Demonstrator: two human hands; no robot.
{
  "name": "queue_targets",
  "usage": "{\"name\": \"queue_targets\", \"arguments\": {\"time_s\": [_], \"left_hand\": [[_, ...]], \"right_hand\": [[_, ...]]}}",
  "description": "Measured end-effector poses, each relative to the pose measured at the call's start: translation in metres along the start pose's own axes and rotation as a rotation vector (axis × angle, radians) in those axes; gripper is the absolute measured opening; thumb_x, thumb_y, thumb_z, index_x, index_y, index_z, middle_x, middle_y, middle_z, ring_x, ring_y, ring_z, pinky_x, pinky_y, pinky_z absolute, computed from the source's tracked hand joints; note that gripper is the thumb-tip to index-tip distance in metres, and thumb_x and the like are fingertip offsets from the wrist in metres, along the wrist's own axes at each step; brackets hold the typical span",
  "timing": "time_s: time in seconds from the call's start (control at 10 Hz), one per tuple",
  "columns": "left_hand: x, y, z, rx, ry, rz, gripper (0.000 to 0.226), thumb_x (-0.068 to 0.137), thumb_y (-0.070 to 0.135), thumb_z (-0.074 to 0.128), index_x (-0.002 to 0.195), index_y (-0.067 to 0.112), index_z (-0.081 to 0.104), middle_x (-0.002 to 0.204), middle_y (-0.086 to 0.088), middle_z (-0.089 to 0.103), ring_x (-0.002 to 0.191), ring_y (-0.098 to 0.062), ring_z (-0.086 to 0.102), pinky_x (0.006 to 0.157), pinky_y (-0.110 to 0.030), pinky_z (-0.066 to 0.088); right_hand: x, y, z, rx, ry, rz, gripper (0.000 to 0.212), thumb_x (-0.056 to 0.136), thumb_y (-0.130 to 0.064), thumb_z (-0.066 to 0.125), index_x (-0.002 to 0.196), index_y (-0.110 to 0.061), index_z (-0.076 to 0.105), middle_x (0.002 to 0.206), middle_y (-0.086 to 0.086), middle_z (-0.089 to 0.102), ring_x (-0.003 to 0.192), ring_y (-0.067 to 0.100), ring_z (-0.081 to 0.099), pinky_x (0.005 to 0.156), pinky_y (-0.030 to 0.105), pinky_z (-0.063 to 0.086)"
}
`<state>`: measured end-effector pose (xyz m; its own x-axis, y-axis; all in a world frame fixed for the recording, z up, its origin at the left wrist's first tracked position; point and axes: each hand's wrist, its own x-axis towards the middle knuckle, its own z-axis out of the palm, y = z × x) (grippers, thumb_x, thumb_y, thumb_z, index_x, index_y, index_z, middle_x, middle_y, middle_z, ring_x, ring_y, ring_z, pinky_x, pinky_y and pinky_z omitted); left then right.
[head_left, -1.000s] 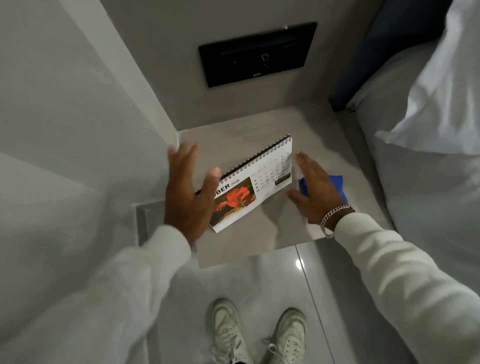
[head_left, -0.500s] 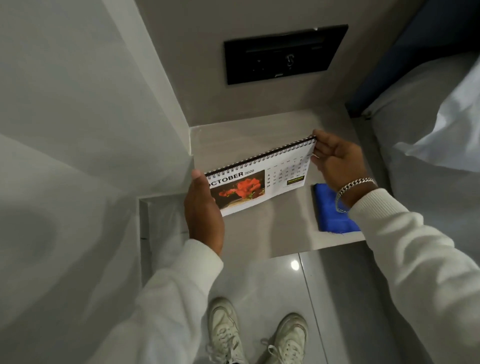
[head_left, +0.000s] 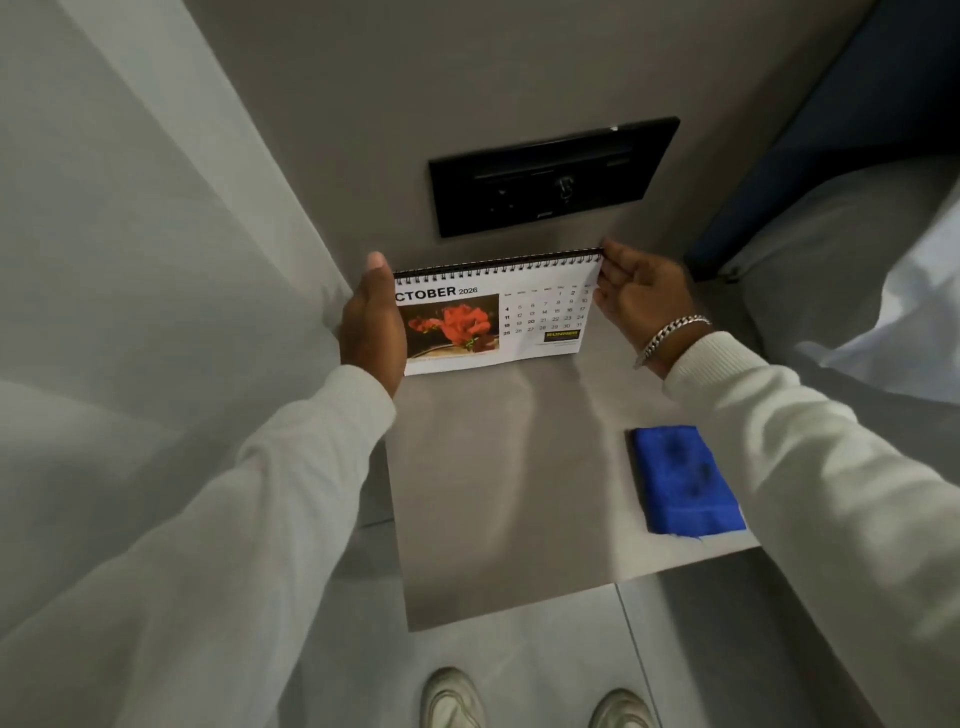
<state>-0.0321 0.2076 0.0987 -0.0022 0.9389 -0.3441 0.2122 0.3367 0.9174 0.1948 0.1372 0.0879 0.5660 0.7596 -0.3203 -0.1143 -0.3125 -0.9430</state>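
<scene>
both hands hold the calendar (head_left: 498, 312) upright over the back of the table (head_left: 493, 493), left hand (head_left: 371, 322) gripping its left edge, right hand (head_left: 639, 296) pinching its top right corner; it looks mid-placement, so next seat its base flat, then let go.

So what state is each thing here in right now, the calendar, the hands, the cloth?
Desk calendar: upright, showing October 2026, held at both ends.
Left hand: grips the calendar's left edge.
Right hand: fingers pinch its top right corner at the spiral binding.
Blue cloth: folded, lying flat on the bedside table, apart from the calendar.
Black wall panel: mounted on the wall above the calendar.
</scene>
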Motion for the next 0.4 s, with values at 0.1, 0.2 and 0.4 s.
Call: {"name": "queue_targets", "arguments": {"time_s": [0.1, 0.2, 0.4], "left_hand": [[-0.005, -0.001, 0.007, 0.009, 0.024, 0.017, 0.040, 0.103, 0.050, 0.027, 0.081, 0.032, 0.055, 0.085, 0.014, 0.064, 0.086, -0.006, 0.061, 0.095, -0.036, 0.052], [-0.010, -0.001, 0.008, -0.001, 0.032, 0.008, 0.039, 0.103, 0.050, 0.027, 0.094, 0.030, 0.059, 0.101, 0.005, 0.068, 0.100, -0.016, 0.064, 0.107, -0.045, 0.048], [-0.022, 0.024, 0.001, 0.278, 0.057, 0.042, 0.068, 0.100, 0.057, 0.028, 0.150, 0.011, 0.032, 0.156, -0.015, 0.041, 0.144, -0.034, 0.040, 0.121, -0.049, 0.028]], "right_hand": [[0.001, 0.002, 0.003, -0.055, -0.039, -0.011, 0.056, 0.088, 0.017, 0.035, 0.140, -0.002, 0.036, 0.147, 0.016, 0.042, 0.135, 0.026, 0.041, 0.098, 0.024, 0.047], [0.002, 0.000, 0.007, -0.145, -0.077, -0.031, 0.064, 0.086, 0.021, 0.035, 0.144, -0.006, 0.030, 0.149, 0.011, 0.040, 0.135, 0.020, 0.042, 0.088, 0.014, 0.048], [-0.033, -0.037, -0.005, -0.125, -0.003, -0.161, 0.068, 0.083, 0.018, 0.044, 0.143, -0.010, 0.033, 0.150, 0.010, 0.038, 0.136, 0.023, 0.040, 0.106, 0.032, 0.040]]}}
